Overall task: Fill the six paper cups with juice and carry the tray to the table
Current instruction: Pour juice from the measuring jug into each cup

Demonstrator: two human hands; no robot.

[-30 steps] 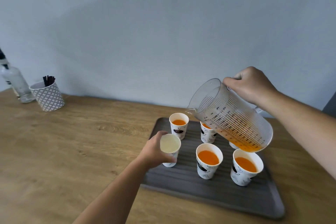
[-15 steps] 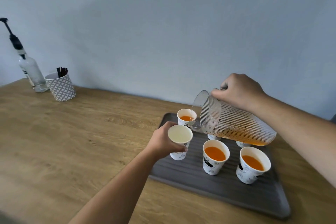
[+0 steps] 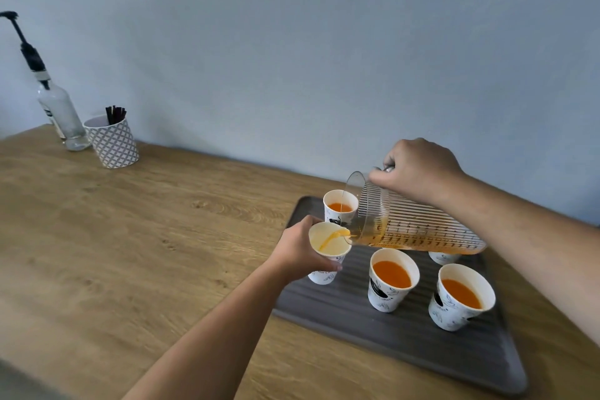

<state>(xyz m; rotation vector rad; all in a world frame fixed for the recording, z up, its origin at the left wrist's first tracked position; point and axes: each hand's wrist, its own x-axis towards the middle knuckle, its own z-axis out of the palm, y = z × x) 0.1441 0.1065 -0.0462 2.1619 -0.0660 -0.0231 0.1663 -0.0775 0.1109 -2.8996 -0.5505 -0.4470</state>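
Note:
A dark grey ribbed tray (image 3: 406, 344) lies on the wooden counter (image 3: 130, 237). My left hand (image 3: 297, 250) grips a white paper cup (image 3: 328, 242) at the tray's left side, tilted toward the jug. My right hand (image 3: 418, 169) holds a clear ribbed jug (image 3: 418, 230) tipped nearly level, and a thin orange stream runs from its spout into that cup. Three cups hold orange juice: one at the back (image 3: 340, 206), one in the middle front (image 3: 392, 279) and one at the front right (image 3: 461, 295). Another cup (image 3: 443, 258) shows only partly behind the jug.
A clear bottle with a black pump (image 3: 60, 117) and a patterned cup holding dark sticks (image 3: 112, 141) stand at the counter's far left, by the blue-grey wall. The counter's near edge runs along the lower left.
The jug has tipped further and moved to the held cup, and juice now flows into it. My left hand has kept hold of the cup. The view has shifted right and down slightly.

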